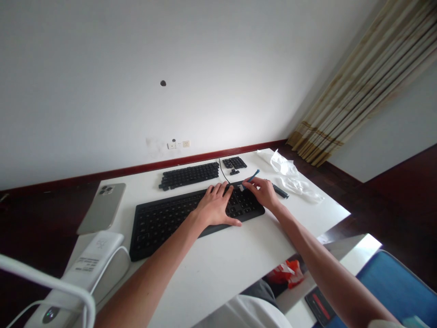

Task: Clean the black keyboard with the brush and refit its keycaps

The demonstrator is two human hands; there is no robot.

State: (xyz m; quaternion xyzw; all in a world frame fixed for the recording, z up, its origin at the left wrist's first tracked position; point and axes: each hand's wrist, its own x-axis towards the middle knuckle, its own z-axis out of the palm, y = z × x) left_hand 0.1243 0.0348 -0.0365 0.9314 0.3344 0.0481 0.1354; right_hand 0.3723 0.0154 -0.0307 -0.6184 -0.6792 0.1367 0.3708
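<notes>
The left hand lies spread and palm down on the right part of a black computer keyboard. Its grip is open and holds nothing, with the fingers resting on the keys. The right hand is at the keyboard's far right end, its grip closed in a pinch on a slim blue tool that slants away past the fingers. A small white piece shows beside those fingers, but what it is or whether it is attached to the tool is hard to make out.

The keyboard sits on a white desk, with rows of loose black keycaps beyond it and a smaller block of keycaps further right. A black cable runs down between them. A dark pen-shaped tool lies just right of the right hand, near crumpled clear plastic bags.

The keyboard looks stiff and fairly light, best taken by its long edges. The keycaps are probably light, hard and easily scattered, so fingertips on their sides should suit them. The blue tool seems thin and light, easily pinched near one end. Both hands hide the keys beneath them, the tool's lower end is concealed, and the key legends are too small to read.
</notes>
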